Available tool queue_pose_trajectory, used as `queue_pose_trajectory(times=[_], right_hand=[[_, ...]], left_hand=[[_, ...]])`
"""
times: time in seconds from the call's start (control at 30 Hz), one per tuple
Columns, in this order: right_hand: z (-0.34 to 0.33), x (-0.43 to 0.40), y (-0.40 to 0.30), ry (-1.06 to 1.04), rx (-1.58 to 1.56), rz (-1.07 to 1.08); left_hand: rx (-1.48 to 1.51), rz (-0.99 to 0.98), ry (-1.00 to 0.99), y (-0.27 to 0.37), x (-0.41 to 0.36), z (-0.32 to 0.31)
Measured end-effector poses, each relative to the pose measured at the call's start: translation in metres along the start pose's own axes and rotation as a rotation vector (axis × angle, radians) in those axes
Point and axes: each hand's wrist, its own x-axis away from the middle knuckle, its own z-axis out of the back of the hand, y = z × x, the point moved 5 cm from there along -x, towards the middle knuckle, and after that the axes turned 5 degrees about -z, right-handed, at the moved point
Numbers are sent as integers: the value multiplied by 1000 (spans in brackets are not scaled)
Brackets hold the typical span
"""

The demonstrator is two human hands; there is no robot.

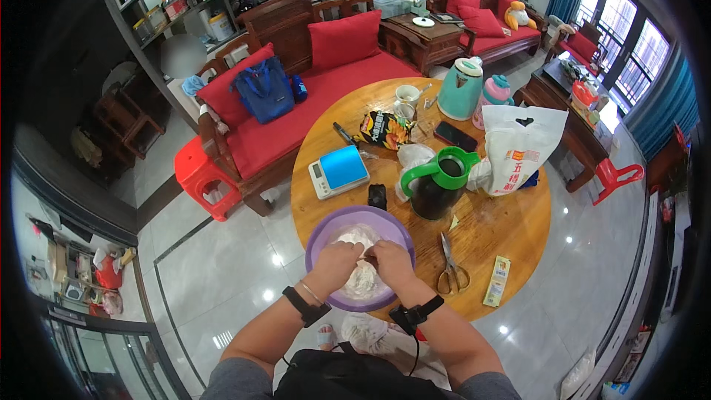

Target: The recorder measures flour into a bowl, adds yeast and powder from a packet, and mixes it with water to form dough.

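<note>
A purple plastic basin [315, 233] holds white flour [361, 283] and stands at the near edge of a round wooden table [516, 233]. My left hand [336, 261] is over the flour, its fingers curled inward. Facing it, my right hand [391, 261] is bent the same way, and the fingertips of both meet above the middle of the basin. Something small and brownish shows between them; what it is, I cannot tell. To the right lie metal scissors [449, 266] and a yellow sachet [497, 282] bearing print.
Behind the basin are a kitchen scale [340, 171], a black object [377, 196], a green-topped jug [439, 189] and a white printed bag [516, 150]. Farther back stand a teal kettle [460, 91], a phone [455, 136], a snack bag [383, 130] and cups [407, 101]. A red-cushioned bench [266, 144] borders the table.
</note>
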Motion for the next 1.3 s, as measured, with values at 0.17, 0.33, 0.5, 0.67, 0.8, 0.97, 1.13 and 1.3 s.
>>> queue_pose_trajectory(times=[0.17, 0.33, 0.5, 0.67, 0.8, 0.97, 1.13, 1.3], right_hand=[[-4, 6, 16, 35, -139, -114], [-4, 4, 2, 54, -38, -28], [-4, 9, 8, 126, 12, -78], [-14, 10, 11, 67, 16, -89], [-23, 15, 17, 50, 6, -140], [-23, 17, 14, 57, -56, -187], [-21, 10, -11, -32, -24, -132], [-20, 8, -7, 8, -84, -186]], left_hand=[[192, 85, 55, -22, 17, -5], [23, 128, 47, -21, 18, -14], [121, 162, 159, -22, 22, -7], [84, 162, 115, -27, 27, -18], [91, 149, 105, -31, 28, -13], [190, 135, 112, -34, 31, -12], [117, 94, 122, -30, 34, -16], [183, 73, 194, -32, 38, -20]])
